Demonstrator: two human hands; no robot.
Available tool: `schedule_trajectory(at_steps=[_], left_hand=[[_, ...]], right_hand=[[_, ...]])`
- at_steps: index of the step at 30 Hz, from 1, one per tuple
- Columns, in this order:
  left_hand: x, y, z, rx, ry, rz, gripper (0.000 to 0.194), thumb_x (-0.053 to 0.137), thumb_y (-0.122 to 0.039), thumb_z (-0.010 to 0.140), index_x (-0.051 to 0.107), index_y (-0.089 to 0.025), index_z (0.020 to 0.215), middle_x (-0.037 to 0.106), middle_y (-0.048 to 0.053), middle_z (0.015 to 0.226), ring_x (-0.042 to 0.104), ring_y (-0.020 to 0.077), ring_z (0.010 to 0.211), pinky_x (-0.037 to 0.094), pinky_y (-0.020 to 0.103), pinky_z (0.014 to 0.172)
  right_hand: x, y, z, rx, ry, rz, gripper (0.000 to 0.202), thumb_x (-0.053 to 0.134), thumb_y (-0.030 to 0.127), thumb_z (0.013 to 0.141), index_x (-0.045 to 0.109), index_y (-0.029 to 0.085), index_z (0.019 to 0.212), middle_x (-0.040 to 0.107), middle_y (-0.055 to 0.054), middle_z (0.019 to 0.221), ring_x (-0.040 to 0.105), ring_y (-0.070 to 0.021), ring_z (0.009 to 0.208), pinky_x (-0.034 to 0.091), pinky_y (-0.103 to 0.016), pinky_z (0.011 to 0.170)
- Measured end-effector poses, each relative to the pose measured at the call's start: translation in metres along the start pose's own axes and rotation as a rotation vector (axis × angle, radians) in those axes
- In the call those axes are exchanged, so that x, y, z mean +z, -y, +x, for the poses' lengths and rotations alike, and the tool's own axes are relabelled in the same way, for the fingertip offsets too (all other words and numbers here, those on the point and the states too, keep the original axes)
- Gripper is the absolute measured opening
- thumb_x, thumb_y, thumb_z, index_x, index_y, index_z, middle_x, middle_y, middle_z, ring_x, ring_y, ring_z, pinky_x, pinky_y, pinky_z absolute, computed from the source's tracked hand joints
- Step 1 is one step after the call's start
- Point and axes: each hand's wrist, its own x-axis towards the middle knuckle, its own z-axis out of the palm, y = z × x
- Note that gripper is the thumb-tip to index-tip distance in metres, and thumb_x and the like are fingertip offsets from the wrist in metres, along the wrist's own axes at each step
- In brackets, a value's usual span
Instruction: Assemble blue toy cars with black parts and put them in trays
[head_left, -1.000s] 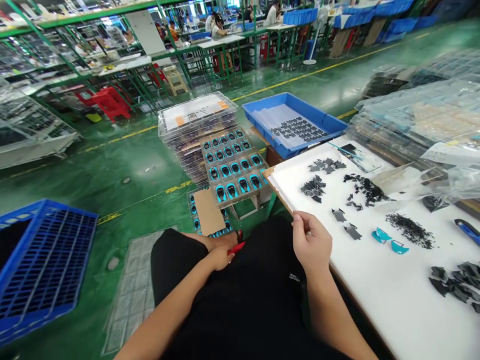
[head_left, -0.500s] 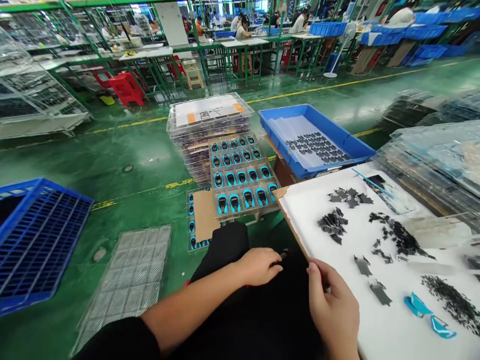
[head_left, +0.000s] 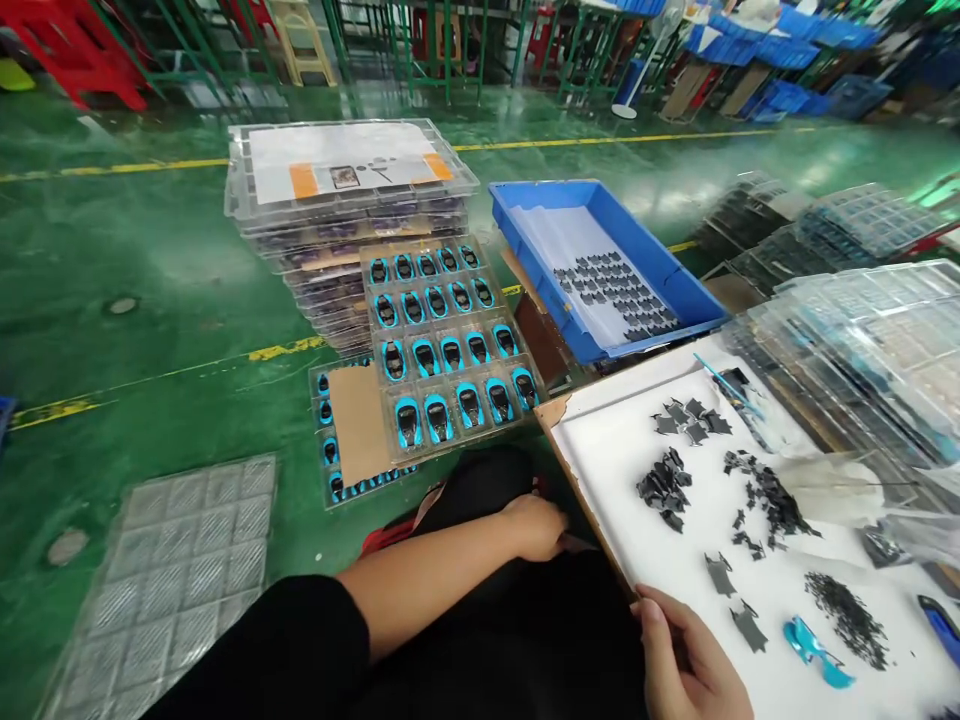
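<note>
My left hand (head_left: 534,525) rests low over my dark-clothed lap, left of the worktable's edge. Its fingers point down and away, mostly hidden. Thumb and fingers of my right hand (head_left: 690,650) close around the near left edge of the white-topped worktable (head_left: 637,560). On the tabletop close to that hand lie two grey notched plates (head_left: 720,574), light-blue plastic pieces (head_left: 817,652) and a heap of tiny black parts (head_left: 847,615). Farther back are piles of dark plastic parts (head_left: 665,487). Ahead of my knees sits a clear tray (head_left: 450,325) of blue-and-black pieces in rows.
A blue bin (head_left: 536,262) holds rows of grey plates on white sheeting. Stacked clear trays (head_left: 349,215) stand behind the filled tray, and more tray stacks (head_left: 862,350) rise at right. An empty-looking clear tray (head_left: 180,570) lies on the green floor at left.
My view has tipped down and turned, so the far benches slid up and the blue crate mostly left at the left. My left hand's fingers have turned downward; my right hand remains at the table edge.
</note>
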Motion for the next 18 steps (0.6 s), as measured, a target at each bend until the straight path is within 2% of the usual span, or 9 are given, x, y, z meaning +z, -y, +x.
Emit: schedule_trajectory(at_steps=[5,11,14,18], left_hand=[[-0.011,0.016,0.002,0.051,0.003,0.084,0.034,0.056,-0.042,0.097,0.063,-0.014,0.116,0.066,0.01,0.114,0.065,0.0211,0.102,0.056,0.043,0.09],[-0.001,0.027,-0.028,0.082,-0.084,0.157,0.033,0.058,-0.04,0.097,0.062,-0.015,0.119,0.064,0.01,0.119,0.063,0.0223,0.108,0.054,0.046,0.095],[0.007,0.015,-0.042,0.07,-0.112,0.2,0.033,0.058,-0.039,0.097,0.062,-0.015,0.118,0.064,0.01,0.119,0.063,0.0223,0.107,0.054,0.046,0.095],[0.022,-0.027,-0.048,0.131,-0.07,0.239,0.032,0.057,-0.041,0.097,0.064,-0.015,0.114,0.067,0.009,0.111,0.066,0.0205,0.1,0.056,0.043,0.09]], right_hand=[[0.005,0.008,-0.004,0.004,-0.08,0.009,0.033,0.059,0.052,0.09,0.073,0.023,0.092,0.073,-0.004,0.079,0.066,-0.0223,0.071,0.051,-0.032,0.07],[0.009,0.001,-0.004,-0.043,-0.097,0.057,0.033,0.06,0.051,0.089,0.073,0.022,0.094,0.072,-0.004,0.078,0.065,-0.0205,0.068,0.047,-0.032,0.064],[0.01,-0.003,-0.003,-0.072,-0.075,0.169,0.034,0.06,0.051,0.088,0.072,0.02,0.093,0.072,-0.005,0.076,0.064,-0.0202,0.065,0.048,-0.033,0.064],[0.01,-0.003,-0.002,-0.121,-0.059,0.292,0.035,0.056,0.05,0.09,0.071,0.019,0.093,0.072,-0.005,0.076,0.065,-0.0205,0.069,0.05,-0.032,0.067]])
